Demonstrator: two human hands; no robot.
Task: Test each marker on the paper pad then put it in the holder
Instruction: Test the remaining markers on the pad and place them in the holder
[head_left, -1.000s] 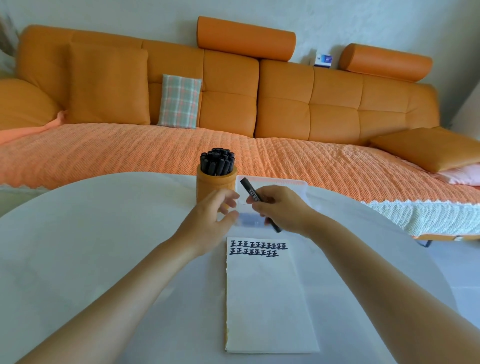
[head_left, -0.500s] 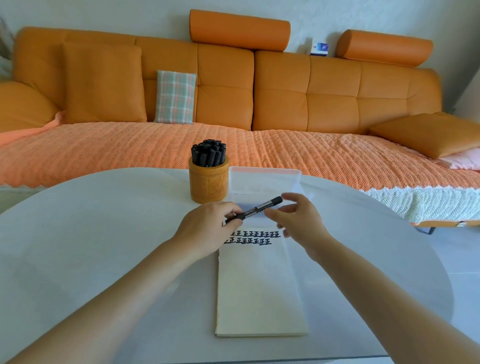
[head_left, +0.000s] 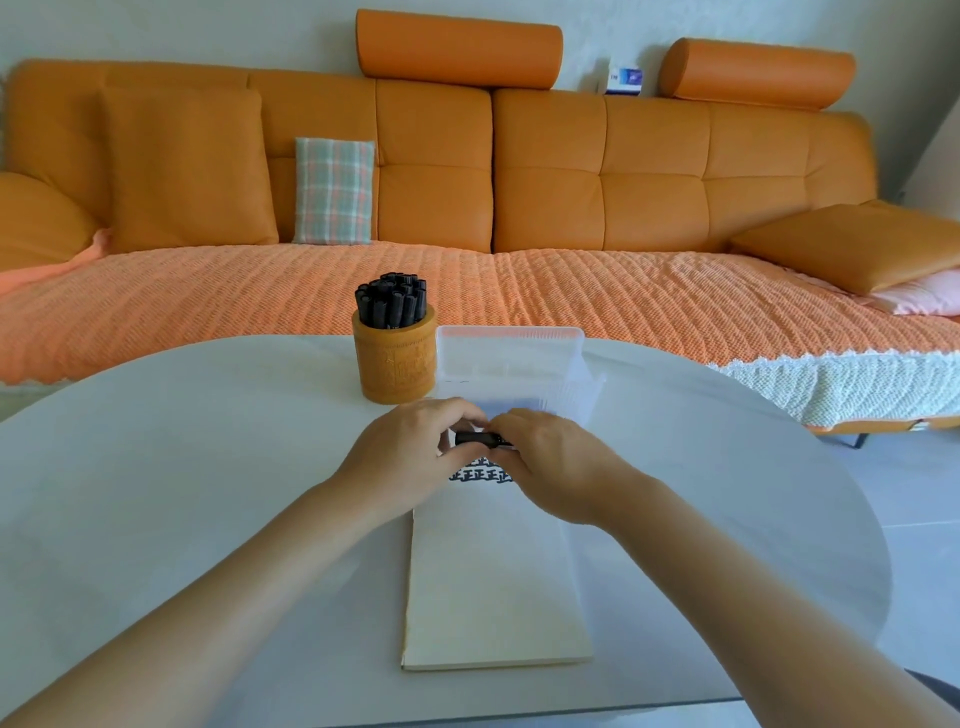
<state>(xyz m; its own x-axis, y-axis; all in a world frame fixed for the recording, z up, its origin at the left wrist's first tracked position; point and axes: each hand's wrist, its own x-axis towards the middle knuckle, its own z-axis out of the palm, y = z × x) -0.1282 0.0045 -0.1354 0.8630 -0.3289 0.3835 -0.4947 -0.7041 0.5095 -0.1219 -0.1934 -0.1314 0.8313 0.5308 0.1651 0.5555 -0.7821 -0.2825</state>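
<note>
A black marker (head_left: 478, 439) lies level between my two hands, just above the top of the paper pad (head_left: 493, 582). My left hand (head_left: 410, 457) grips its left end and my right hand (head_left: 550, 462) grips its right end; both hide most of the marker. The cream pad lies lengthwise on the white table, with rows of dark test marks (head_left: 480, 474) at its top edge, partly covered by my hands. The tan round holder (head_left: 394, 364) stands beyond my left hand, packed with several black markers (head_left: 390, 305).
A clear plastic box (head_left: 511, 358) with its lid up stands right of the holder, just behind my hands. The round white table (head_left: 182, 467) ends at a curved far edge. An orange sofa (head_left: 467, 208) with cushions fills the background.
My hands have closed in on the marker from both ends, and it now lies level and mostly hidden. A second ago my right hand held it alone, tilted.
</note>
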